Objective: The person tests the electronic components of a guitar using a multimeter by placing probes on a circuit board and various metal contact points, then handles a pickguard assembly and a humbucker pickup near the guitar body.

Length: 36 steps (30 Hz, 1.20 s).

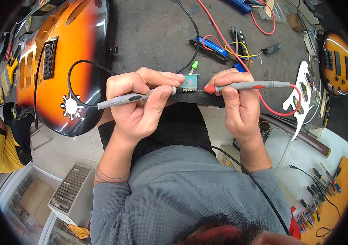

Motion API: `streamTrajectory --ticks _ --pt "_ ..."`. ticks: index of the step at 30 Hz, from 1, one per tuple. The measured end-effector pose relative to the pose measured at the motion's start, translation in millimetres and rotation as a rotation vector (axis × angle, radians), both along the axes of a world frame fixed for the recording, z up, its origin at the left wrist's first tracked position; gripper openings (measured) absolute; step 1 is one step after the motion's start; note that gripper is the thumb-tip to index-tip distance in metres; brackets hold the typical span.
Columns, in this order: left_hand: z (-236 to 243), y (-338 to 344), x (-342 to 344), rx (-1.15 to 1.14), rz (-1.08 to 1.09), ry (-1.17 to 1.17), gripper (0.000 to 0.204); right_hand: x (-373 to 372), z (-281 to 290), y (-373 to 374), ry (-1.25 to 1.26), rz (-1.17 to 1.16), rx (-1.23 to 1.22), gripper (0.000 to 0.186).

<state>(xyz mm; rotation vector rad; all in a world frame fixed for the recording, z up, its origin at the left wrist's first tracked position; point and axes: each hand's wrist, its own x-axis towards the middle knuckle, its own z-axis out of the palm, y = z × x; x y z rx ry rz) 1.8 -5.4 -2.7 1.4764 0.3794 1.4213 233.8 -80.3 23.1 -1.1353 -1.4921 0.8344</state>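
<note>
A small lever switch (189,83) with a teal circuit board, a row of metal lugs and a green lever tip lies at the table's near edge. My left hand (135,100) is closed around a grey test probe with a black lead (125,99), its tip at the lugs' left end. Its outstretched fingertips reach the switch's left side. In my right hand (241,104) is a grey test probe with a red collar and red lead (259,85), its thin metal tip at the lugs' right end. Whether either tip touches metal is too small to tell.
A sunburst guitar body (86,53) lies on the left. Beyond my right hand are a blue-handled tool (210,49) and loose wires. A white pickguard (302,96) and another guitar (341,61) lie right. A person in yellow (4,149) is at far left.
</note>
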Motion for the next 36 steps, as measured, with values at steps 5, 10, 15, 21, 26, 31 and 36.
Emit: streamTrajectory --ticks 5,10,15,21,26,31,36 --pt "-0.6 0.7 -1.9 0.009 -0.005 0.013 0.034 -1.0 -3.9 -0.1 0.007 -0.012 0.023 0.013" --pt "-1.1 0.8 -0.1 0.005 -0.007 -0.002 0.034 -0.8 -1.5 -0.2 -0.043 -0.036 0.0 0.012" --pt "4.4 -1.5 -3.6 -0.001 -0.018 0.098 0.028 -1.9 0.3 -1.6 -0.068 -0.028 -0.005 0.012" --pt "5.3 -2.7 -5.1 0.014 -0.01 0.119 0.029 -4.3 -1.1 -1.4 -0.066 -0.022 0.032 0.012" --pt "-0.3 -1.1 -1.4 0.037 0.013 0.044 0.035 -4.6 -0.5 -0.7 -0.072 -0.012 0.029 0.013" --pt "0.0 -1.2 -1.2 0.031 0.011 0.043 0.035 -4.9 1.4 -0.6 -0.083 -0.012 0.024 0.013" --pt "5.0 -2.4 -5.4 0.01 -0.016 0.122 0.029 -5.0 0.5 -0.2 -0.063 -0.013 0.016 0.012"
